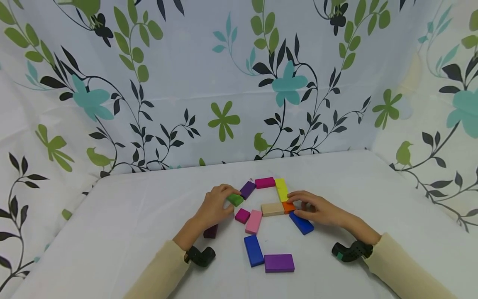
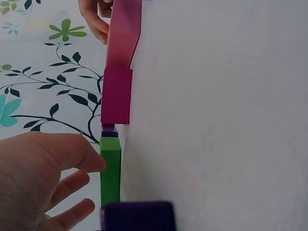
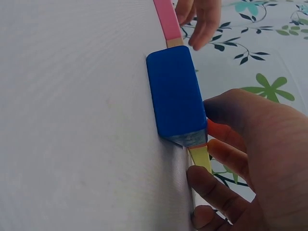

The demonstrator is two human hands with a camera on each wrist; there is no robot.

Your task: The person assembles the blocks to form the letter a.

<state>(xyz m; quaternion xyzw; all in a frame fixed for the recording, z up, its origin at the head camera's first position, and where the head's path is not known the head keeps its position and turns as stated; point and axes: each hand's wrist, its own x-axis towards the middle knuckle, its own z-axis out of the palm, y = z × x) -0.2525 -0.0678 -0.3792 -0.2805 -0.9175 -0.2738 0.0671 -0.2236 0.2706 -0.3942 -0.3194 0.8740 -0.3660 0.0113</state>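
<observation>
My left hand (image 1: pixel 214 207) is at the green block (image 1: pixel 235 199), fingers curved over its far side and thumb at its near side; the exact contact is partly hidden. In the left wrist view the thumb meets the edge of that block. My right hand (image 1: pixel 317 208) pinches a small orange block (image 1: pixel 288 207), which its fingers partly cover. The thumb lies close against a blue block (image 1: pixel 301 223). A yellow block (image 1: pixel 281 189) and a tan block (image 1: pixel 272 209) adjoin the orange one. Beside the green block lies a purple block (image 1: pixel 248 189).
A magenta block (image 1: pixel 264 182) lies at the back. Nearer are a smaller magenta block (image 1: pixel 242 215), a pink block (image 1: pixel 254 221), another blue block (image 1: pixel 254 251) and a larger purple block (image 1: pixel 279 263). A dark maroon block (image 1: pixel 210 231) sits by the left wrist. Patterned cloth (image 1: pixel 231 87) hangs behind the table.
</observation>
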